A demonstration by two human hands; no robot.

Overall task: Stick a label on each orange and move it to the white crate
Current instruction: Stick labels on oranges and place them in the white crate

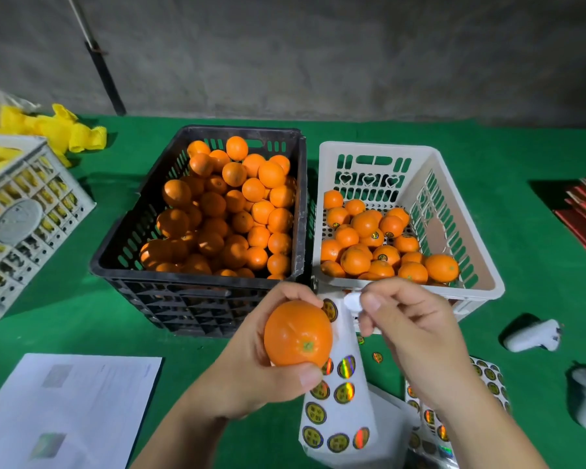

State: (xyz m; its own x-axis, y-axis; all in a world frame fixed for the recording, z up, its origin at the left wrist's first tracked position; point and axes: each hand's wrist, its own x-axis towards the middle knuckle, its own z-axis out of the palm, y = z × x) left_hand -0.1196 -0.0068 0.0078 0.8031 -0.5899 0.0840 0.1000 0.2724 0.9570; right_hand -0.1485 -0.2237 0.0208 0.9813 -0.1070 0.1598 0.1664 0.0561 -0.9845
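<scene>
progress looks partial to us; the white crate (410,211), at three o'clock of the black crate (200,228), holds a single loose layer of oranges, several showing dark round labels, while the black crate is heaped high with fruit that shows no labels; we judge most of the work is left; our left hand (251,360) grasps one orange (297,332) at six o'clock of the crates, stem end toward us, no label visible on it; our right hand (410,333) pinches something small and white above the sticker sheet (339,411); whether it is a peeled label or the sheet's curled edge we cannot tell; the orange hides part of the sheet, and more sheets at five o'clock are cut off by the frame; the print on the labels is too small to read
</scene>
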